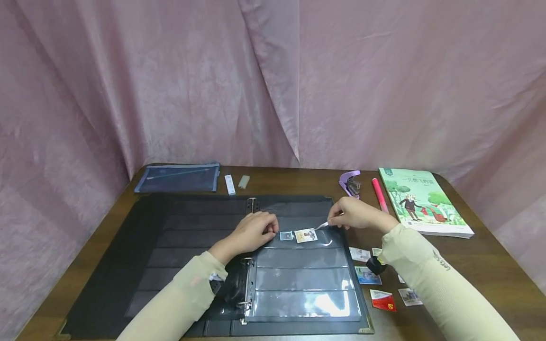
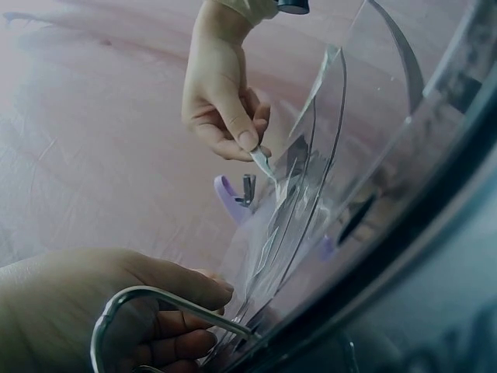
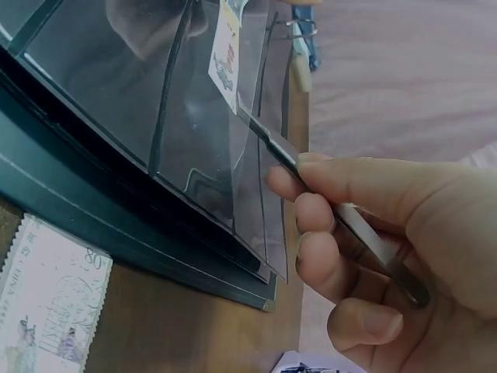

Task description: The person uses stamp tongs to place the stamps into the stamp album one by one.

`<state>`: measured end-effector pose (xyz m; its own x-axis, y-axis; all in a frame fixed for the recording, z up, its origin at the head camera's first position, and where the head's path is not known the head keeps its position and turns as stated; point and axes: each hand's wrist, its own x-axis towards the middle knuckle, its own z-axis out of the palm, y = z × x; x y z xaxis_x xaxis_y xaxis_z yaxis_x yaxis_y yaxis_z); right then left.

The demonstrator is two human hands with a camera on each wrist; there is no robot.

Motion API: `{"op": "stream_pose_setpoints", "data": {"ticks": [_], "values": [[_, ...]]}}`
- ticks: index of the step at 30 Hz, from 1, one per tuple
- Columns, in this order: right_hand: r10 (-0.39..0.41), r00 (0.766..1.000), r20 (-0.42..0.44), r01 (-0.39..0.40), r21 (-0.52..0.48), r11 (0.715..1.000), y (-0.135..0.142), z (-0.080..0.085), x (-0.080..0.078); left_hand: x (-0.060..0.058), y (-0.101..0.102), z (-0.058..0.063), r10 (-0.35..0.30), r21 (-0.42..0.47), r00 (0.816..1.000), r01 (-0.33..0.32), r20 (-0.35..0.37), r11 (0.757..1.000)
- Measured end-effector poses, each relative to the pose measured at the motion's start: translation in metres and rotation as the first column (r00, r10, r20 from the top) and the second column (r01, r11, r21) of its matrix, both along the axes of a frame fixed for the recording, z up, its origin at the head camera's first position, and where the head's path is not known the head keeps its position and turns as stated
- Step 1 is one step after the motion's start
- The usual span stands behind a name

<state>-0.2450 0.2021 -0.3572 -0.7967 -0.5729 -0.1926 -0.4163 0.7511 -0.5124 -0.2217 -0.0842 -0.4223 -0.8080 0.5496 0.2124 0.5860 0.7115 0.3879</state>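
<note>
My right hand [image 1: 350, 213] pinches slim metal tweezers [image 3: 283, 159] between thumb and fingers. Their tips meet the corner of a colourful stamp [image 1: 306, 235], which sits at a clear pocket strip of the black album page [image 1: 303, 279]. Just left of it in the same row lies a smaller bluish stamp [image 1: 286, 236]. With curled fingers, my left hand [image 1: 251, 232] grips the clear film near the binder rings, left of both stamps; the exact contact is partly hidden. A metal ring [image 2: 147, 291] crosses in front of that hand in the left wrist view.
Several loose stamps, one red and white [image 1: 382, 300], lie right of the album. Behind stand a purple hole-punch-like tool [image 1: 350, 182], a pink marker [image 1: 379, 195] and a green book [image 1: 422, 201]. A mesh pouch [image 1: 179, 178] and eraser [image 1: 244, 182] lie back left.
</note>
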Motion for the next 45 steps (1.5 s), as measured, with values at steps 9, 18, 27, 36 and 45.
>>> {"op": "stream_pose_setpoints", "data": {"ticks": [9, 18, 27, 36, 45], "values": [[0.013, 1.0, 0.006, -0.013, 0.033, 0.999, 0.0, -0.003, 0.002, 0.004, 0.001, -0.002, 0.006, 0.015, 1.0, -0.007, 0.009, 1.0], [0.05, 0.999, 0.008, -0.05, 0.033, 0.998, 0.001, -0.001, 0.002, 0.004, 0.001, -0.001, 0.005, 0.009, 1.0, -0.005, 0.001, 1.0], [0.02, 1.0, -0.009, -0.02, -0.003, 1.0, 0.008, 0.013, 0.004, 0.004, 0.0, 0.0, 0.004, 0.021, 1.0, -0.004, -0.011, 1.0], [-0.076, 0.997, 0.008, 0.076, -0.045, 0.996, 0.018, 0.026, 0.008, 0.004, -0.002, -0.002, 0.018, 0.011, 1.0, -0.018, -0.009, 1.0], [-0.052, 0.994, -0.096, 0.043, -0.087, 0.995, 0.036, 0.04, 0.017, 0.004, 0.0, -0.001, 0.006, 0.025, 1.0, -0.006, -0.019, 1.0]]}}
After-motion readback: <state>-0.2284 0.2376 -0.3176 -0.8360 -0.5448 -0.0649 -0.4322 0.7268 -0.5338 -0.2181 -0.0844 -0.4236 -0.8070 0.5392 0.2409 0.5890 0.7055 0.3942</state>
